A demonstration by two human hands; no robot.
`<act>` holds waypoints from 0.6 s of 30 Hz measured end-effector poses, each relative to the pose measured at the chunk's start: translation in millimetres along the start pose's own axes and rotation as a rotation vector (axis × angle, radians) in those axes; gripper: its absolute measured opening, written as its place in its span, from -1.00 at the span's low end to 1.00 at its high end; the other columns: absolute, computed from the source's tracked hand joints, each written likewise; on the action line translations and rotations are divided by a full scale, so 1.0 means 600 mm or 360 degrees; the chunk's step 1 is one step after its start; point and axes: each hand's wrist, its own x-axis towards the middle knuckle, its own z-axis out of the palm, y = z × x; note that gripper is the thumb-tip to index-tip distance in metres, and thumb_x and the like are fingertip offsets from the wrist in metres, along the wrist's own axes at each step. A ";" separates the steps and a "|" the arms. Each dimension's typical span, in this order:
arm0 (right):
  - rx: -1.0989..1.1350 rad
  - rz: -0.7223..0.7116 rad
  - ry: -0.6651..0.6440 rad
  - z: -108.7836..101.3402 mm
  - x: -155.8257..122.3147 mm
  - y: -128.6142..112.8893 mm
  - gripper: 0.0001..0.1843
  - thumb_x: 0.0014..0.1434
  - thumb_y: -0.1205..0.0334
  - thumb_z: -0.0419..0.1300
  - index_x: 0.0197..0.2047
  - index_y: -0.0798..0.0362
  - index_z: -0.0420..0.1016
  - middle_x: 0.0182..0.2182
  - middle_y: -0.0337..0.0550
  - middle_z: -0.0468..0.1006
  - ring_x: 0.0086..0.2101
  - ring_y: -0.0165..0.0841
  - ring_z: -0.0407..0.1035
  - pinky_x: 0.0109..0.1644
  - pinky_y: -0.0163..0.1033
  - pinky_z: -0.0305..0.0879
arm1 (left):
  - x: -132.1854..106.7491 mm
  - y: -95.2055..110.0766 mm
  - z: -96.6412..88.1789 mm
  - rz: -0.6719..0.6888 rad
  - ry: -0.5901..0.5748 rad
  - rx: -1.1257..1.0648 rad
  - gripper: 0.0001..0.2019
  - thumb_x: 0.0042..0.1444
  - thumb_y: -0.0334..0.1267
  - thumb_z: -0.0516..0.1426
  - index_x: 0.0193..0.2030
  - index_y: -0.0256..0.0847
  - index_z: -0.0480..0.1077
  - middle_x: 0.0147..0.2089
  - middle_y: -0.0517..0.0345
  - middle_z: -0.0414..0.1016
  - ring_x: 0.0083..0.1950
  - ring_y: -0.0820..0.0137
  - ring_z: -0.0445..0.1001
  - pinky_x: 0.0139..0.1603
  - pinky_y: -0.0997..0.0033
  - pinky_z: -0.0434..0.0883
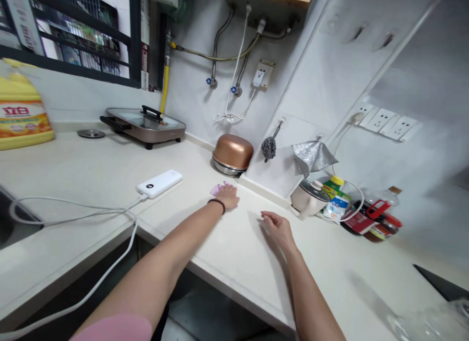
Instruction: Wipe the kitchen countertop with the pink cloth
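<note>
Left hand [227, 197], grip spread, on pink cloth [216, 189]; right hand [279, 227] over counter [234, 263], grip slack, half-uncurled

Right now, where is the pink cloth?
In the head view, the pink cloth lies just left of centre on the counter, partly under the left hand, in front of the copper bowl.

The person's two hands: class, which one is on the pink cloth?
The left hand, wearing the dark bracelet; the right hand, bare-wristed, is apart from the pink cloth.
</note>
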 end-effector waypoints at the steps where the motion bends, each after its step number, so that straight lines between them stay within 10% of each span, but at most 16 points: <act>1: -0.0010 0.0012 0.0007 -0.002 -0.001 0.004 -0.58 0.15 -0.09 0.18 -0.12 0.02 0.64 -0.19 -0.07 0.68 -0.21 -0.18 0.55 -0.05 -0.11 0.44 | 0.001 0.027 0.007 0.0096 -0.0006 -0.0022 -0.52 0.24 -0.16 -0.08 0.25 -0.30 0.22 0.37 -0.19 0.20 0.41 0.12 0.08 0.37 0.08 0.02; 7: -0.0031 0.0072 -0.0058 -0.011 -0.007 0.038 -0.53 0.13 -0.14 0.20 -0.09 0.02 0.64 -0.20 -0.06 0.68 -0.22 -0.18 0.54 -0.07 -0.10 0.44 | 0.008 0.091 0.024 0.0417 -0.0020 -0.0106 -0.56 0.24 -0.07 -0.05 0.17 -0.20 0.29 0.35 -0.06 0.27 0.37 0.21 0.16 0.33 0.18 0.10; 18: -0.0066 0.0128 -0.0045 -0.025 0.000 0.065 -0.52 0.11 -0.17 0.21 -0.08 -0.01 0.65 -0.19 -0.08 0.68 -0.23 -0.17 0.54 -0.09 -0.09 0.45 | 0.042 -0.141 -0.027 -0.0284 0.0124 -0.0055 -0.49 0.27 -0.16 -0.12 0.29 -0.35 0.18 0.38 -0.29 0.16 0.42 0.04 0.05 0.36 0.00 -0.01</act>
